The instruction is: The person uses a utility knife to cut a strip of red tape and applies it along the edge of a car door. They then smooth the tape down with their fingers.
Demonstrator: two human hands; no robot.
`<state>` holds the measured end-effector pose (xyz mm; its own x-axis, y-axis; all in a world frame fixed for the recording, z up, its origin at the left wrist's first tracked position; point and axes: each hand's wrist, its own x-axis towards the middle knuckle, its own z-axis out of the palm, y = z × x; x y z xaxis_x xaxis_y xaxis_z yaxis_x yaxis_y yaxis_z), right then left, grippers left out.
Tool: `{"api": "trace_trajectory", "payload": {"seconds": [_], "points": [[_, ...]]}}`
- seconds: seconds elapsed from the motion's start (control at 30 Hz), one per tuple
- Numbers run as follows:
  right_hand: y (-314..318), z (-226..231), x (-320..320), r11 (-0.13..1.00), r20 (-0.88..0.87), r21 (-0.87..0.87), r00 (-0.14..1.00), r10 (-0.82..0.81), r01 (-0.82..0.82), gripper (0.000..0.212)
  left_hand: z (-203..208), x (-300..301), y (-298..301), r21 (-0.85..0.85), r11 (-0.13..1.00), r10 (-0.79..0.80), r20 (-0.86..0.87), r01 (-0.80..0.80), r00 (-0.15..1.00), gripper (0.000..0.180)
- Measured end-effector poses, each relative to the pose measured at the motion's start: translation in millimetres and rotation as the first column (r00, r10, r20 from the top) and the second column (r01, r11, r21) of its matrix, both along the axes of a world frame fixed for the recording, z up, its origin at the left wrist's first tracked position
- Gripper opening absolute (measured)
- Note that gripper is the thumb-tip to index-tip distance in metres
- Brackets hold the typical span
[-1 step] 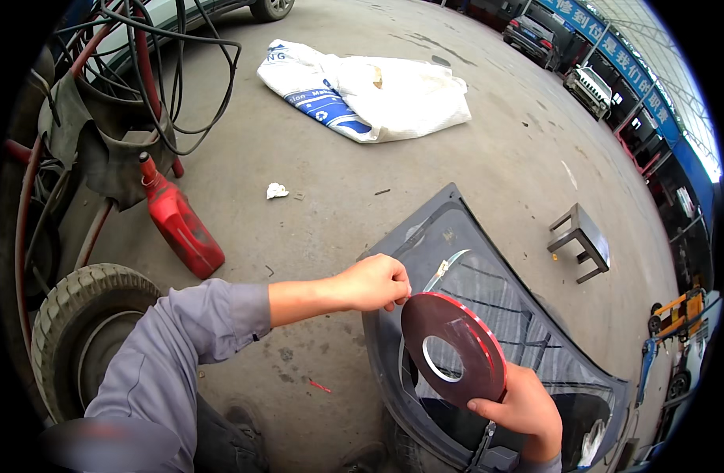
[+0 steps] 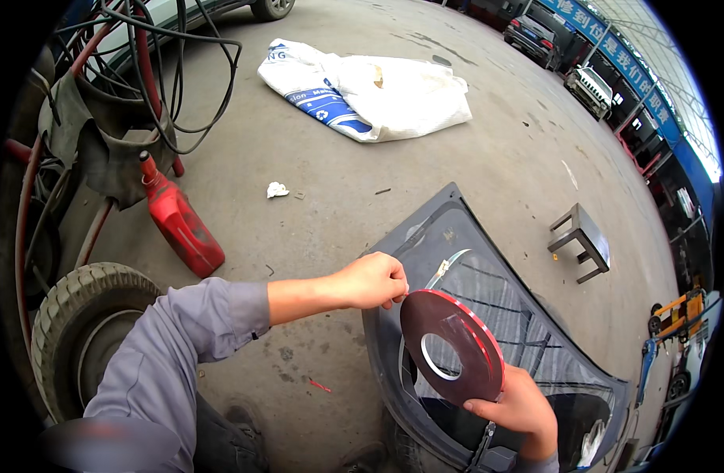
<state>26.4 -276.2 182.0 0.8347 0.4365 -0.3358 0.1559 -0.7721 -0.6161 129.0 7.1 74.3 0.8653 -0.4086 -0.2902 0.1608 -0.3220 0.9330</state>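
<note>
Fingers (image 2: 398,285) of the person's left hand (image 2: 371,280) are drawn together in a tight pinch at the upper rim of a tape roll (image 2: 458,323); from where I stand, whatever lies between their tips is too small to make out. The right hand (image 2: 522,414) has closed around the roll's lower edge, thumb flat on the near face, its other fingers mostly hidden behind. The roll is held up in the air, over the near part of a dark vehicle panel (image 2: 496,236), which serves as the landmark here.

The step in hand looks like picking at or drawing out the tape's loose end. My judgement is that the next move calls for a steady right hold and a light, even pull from the left pinch.

The roll is a flat disc, dark brown on its face, with a bright red edge and a white core (image 2: 427,363) around an open centre. The panel is matt grey at its border, with a glossy, glass-like middle that mirrors roof beams. Left of the panel, a thin red strip (image 2: 320,385) lies on stained concrete; farther left are a grimy red plastic jug (image 2: 182,227) and a chunky-treaded rubber tyre (image 2: 50,339). Beyond the panel spreads a rumpled white woven sack (image 2: 413,98) with blue print. Right of it stands a small, dark, square-topped stool (image 2: 592,236).
</note>
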Motion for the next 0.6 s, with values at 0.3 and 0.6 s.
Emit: {"api": "trace_trajectory", "payload": {"seconds": [0.3,0.6], "points": [[-13,-88,-18,0.861,-0.016,0.485,0.986,-0.166,0.153,0.041,4,-1,6,0.020,0.999,0.047,-0.046,-0.046,0.998,0.017],[-2,-136,-33,0.910,0.279,0.408,0.939,-0.200,0.073,0.036,-3,1,3,0.025,0.998,0.054,-0.071,-0.053,0.996,0.018]]}}
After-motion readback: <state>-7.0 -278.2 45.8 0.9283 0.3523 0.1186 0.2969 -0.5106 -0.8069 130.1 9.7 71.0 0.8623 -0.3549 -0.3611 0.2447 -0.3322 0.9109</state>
